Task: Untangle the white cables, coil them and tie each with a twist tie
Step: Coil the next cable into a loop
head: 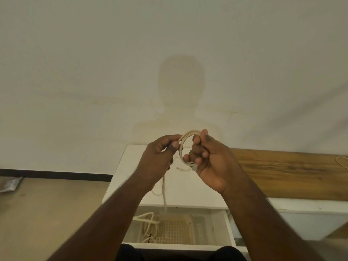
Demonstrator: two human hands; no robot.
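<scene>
Above the white table (131,166) | our left hand (158,157) pinches the white cable coil (181,147) | our right hand (209,157) grips its other side, fingers curled through the loop | loose cable tail (164,189) hangs toward a mesh basket (175,230) | wooden board (291,170) at right.

Lighting: dim, warm, yellow-tinted; source judged to lie behind the person, a soft head-and-shoulders shadow (181,95) being cast on the wall (75,72). Glare: none noted. Sharpness: soft overall, grain visible; the hanging cable (164,189) and basket (174,230) are rendered blurred. Distortion: wide-angle bending is seen at the floor line (54,175) and frame edges
</scene>
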